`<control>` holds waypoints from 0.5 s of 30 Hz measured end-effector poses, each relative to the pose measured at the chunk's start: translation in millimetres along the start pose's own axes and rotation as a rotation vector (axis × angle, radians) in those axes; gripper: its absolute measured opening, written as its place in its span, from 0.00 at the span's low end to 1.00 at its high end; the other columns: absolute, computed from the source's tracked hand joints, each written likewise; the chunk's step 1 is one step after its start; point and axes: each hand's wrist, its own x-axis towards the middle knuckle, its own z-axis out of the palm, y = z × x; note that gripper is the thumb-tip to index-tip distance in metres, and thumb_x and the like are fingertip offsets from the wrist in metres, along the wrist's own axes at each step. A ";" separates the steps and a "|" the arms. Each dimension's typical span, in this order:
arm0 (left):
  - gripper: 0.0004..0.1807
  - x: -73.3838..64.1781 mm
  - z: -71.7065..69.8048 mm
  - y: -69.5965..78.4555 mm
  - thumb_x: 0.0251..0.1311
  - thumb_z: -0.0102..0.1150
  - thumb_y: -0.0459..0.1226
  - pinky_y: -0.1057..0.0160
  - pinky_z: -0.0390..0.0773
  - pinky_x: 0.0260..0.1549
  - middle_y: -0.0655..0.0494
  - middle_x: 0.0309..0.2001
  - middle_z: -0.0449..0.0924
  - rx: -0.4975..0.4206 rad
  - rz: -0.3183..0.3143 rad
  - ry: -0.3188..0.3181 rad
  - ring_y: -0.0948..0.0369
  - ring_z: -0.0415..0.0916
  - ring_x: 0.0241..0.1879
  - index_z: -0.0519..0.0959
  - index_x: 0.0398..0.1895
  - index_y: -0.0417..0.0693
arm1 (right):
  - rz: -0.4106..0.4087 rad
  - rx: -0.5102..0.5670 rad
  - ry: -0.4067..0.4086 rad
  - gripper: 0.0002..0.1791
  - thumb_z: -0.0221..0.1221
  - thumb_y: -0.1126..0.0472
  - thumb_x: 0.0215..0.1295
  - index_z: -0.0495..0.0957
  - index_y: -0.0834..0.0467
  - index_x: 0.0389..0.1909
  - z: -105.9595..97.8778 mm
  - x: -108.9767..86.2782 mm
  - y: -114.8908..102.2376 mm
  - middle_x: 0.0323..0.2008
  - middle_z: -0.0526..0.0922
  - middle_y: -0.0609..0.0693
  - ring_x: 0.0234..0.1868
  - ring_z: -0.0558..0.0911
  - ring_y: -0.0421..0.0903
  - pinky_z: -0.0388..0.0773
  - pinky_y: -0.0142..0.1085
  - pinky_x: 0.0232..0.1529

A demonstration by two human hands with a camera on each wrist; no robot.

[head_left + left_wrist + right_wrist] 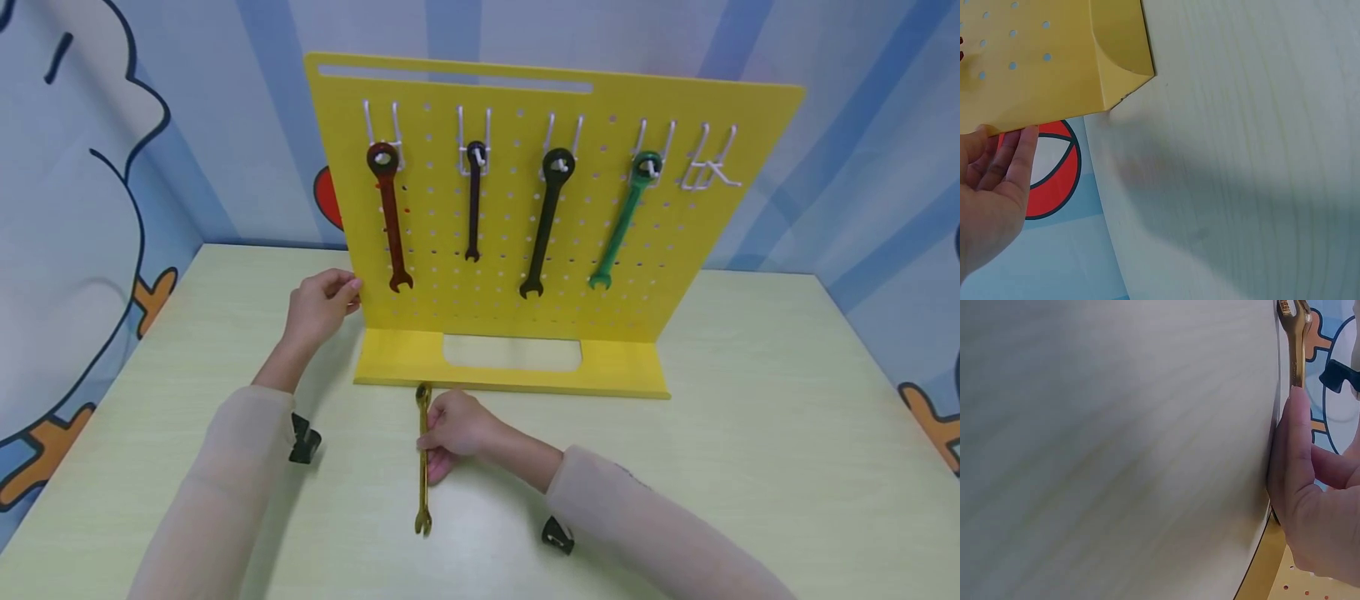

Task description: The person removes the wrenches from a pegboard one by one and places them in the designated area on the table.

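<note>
My right hand [459,429] pinches a gold combination wrench [423,500] near the middle of its shaft. The wrench lies along the tabletop, its ring end close to the pegboard's base and its open end pointing toward me. In the right wrist view, that open-ended jaw of the gold wrench [1297,337] sticks out past the fingers. The yellow pegboard [450,292] stands upright, and my left hand [318,308] holds its left edge. Seen from the left wrist, the thumb of my left hand [994,200] is on one side of the board's edge and the fingers reach behind it.
Red [391,221], small dark [474,208], black [547,221] and green [622,229] wrenches hang on the board's hooks. A bare white hook [708,162] sits at the upper right. The pale table [765,433] meets a printed wall [525,33] behind.
</note>
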 end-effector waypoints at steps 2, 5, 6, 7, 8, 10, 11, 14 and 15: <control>0.18 0.0 0.1 0.0 0.67 0.45 0.41 0.59 0.78 0.44 0.40 0.44 0.76 -0.003 0.000 -0.001 0.51 0.76 0.44 0.73 0.49 0.35 | -0.002 0.011 -0.004 0.06 0.57 0.78 0.54 0.70 0.71 0.24 1.5 0.3 -0.4 0.17 0.77 0.64 0.14 0.79 0.52 0.81 0.40 0.19; 0.18 -0.1 0.1 0.1 0.67 0.45 0.41 0.59 0.78 0.45 0.40 0.45 0.76 -0.007 0.002 -0.002 0.51 0.76 0.44 0.73 0.49 0.35 | -0.009 0.041 -0.014 0.05 0.56 0.78 0.55 0.70 0.71 0.24 3.3 1.0 -0.8 0.17 0.77 0.64 0.16 0.80 0.54 0.81 0.40 0.20; 0.18 -0.2 0.1 0.2 0.67 0.45 0.41 0.59 0.78 0.45 0.40 0.45 0.76 -0.008 0.002 -0.002 0.50 0.76 0.44 0.73 0.49 0.35 | -0.012 0.055 -0.018 0.05 0.56 0.79 0.55 0.70 0.71 0.25 3.8 1.5 -0.7 0.18 0.77 0.64 0.16 0.80 0.54 0.81 0.41 0.21; 0.18 -0.2 0.1 0.2 0.67 0.45 0.41 0.59 0.78 0.45 0.40 0.45 0.76 -0.009 0.002 -0.003 0.50 0.75 0.44 0.72 0.49 0.35 | -0.015 0.067 -0.020 0.05 0.55 0.79 0.55 0.70 0.70 0.25 4.3 1.7 -0.6 0.18 0.77 0.64 0.16 0.80 0.55 0.81 0.41 0.21; 0.18 -0.2 0.2 0.2 0.67 0.45 0.41 0.58 0.78 0.45 0.40 0.45 0.76 -0.009 0.002 -0.003 0.50 0.75 0.44 0.72 0.49 0.35 | -0.018 0.079 -0.022 0.05 0.55 0.79 0.56 0.70 0.70 0.25 4.8 2.0 -0.4 0.18 0.77 0.64 0.16 0.80 0.55 0.82 0.41 0.21; 0.18 -0.2 0.4 0.1 0.67 0.45 0.41 0.58 0.78 0.45 0.40 0.45 0.75 -0.011 -0.001 -0.003 0.51 0.75 0.44 0.72 0.49 0.35 | -0.019 0.109 -0.028 0.05 0.54 0.80 0.56 0.70 0.71 0.25 5.5 2.1 0.0 0.18 0.76 0.64 0.16 0.80 0.55 0.82 0.41 0.22; 0.18 -0.3 0.4 0.2 0.67 0.45 0.41 0.59 0.78 0.45 0.40 0.45 0.75 -0.011 -0.003 -0.004 0.51 0.75 0.44 0.72 0.49 0.35 | -0.021 0.120 -0.029 0.05 0.53 0.81 0.56 0.70 0.71 0.25 5.7 2.1 0.3 0.18 0.76 0.64 0.16 0.80 0.55 0.82 0.41 0.22; 0.18 -0.6 0.3 0.1 0.67 0.45 0.41 0.59 0.78 0.45 0.40 0.45 0.76 -0.005 -0.001 -0.002 0.51 0.75 0.44 0.73 0.49 0.35 | -0.027 0.157 -0.035 0.04 0.52 0.82 0.55 0.69 0.73 0.28 5.6 1.2 1.1 0.20 0.76 0.64 0.17 0.80 0.54 0.82 0.41 0.23; 0.18 -0.7 0.2 -0.1 0.67 0.45 0.41 0.59 0.78 0.44 0.40 0.45 0.76 -0.002 0.000 0.000 0.51 0.75 0.44 0.73 0.49 0.35 | -0.026 0.168 -0.038 0.04 0.52 0.82 0.55 0.69 0.74 0.29 5.3 0.7 1.3 0.20 0.76 0.64 0.17 0.80 0.53 0.82 0.41 0.24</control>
